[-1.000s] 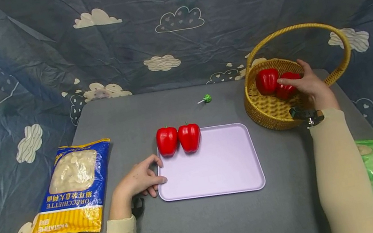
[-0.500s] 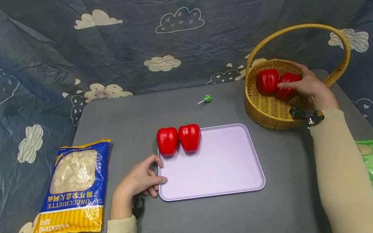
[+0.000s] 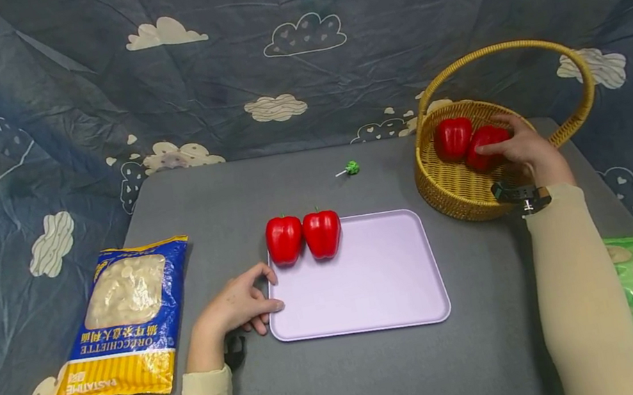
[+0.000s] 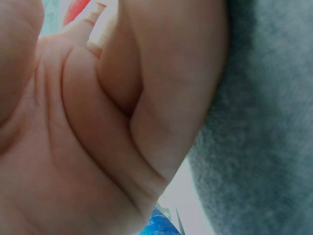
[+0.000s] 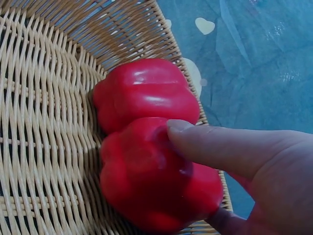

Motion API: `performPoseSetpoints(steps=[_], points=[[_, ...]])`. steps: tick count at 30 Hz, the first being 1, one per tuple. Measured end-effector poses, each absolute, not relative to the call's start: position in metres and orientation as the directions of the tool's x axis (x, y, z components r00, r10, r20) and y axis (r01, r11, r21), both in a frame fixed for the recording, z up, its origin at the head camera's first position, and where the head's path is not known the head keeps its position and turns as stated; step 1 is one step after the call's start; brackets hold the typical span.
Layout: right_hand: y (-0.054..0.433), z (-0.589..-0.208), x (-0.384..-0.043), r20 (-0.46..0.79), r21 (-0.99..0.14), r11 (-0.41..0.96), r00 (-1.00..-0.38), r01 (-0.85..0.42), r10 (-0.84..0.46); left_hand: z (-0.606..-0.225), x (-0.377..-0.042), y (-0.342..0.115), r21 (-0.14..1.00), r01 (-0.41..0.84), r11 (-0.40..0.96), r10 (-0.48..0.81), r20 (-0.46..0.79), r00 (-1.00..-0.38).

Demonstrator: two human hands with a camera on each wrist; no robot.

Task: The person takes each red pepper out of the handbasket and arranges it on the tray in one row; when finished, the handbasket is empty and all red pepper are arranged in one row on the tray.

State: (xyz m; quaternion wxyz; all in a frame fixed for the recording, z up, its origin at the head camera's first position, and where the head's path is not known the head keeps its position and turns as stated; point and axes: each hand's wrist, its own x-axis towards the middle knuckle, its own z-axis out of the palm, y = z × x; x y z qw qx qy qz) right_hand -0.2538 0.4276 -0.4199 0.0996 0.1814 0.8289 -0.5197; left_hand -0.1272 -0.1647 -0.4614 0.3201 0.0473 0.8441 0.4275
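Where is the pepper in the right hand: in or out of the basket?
In: the head view shows the red bell pepper within the wicker basket's wall, gripped by the right hand.

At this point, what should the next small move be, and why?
Probably, the right hand should lift the red pepper it grips gently upward, clear of the neighbouring pepper in the basket. Its fingers lie against that pepper on two sides, and the tray has bare space right of its two peppers.
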Motion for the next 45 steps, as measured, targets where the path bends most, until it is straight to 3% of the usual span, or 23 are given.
performPoseSetpoints(steps=[28, 45], points=[[0.426, -0.414, -0.248, -0.374, -0.776, 0.481, -0.912, 0.407, 0.168, -0.460, -0.127, -0.164, 0.752, -0.202, 0.627, 0.350, -0.504, -0.790], [0.402, -0.373, -0.226, -0.285, -0.787, 0.498, -0.931, 0.364, 0.230, -0.460, -0.127, -0.165, 0.750, -0.192, 0.633, 0.355, -0.502, -0.788]])
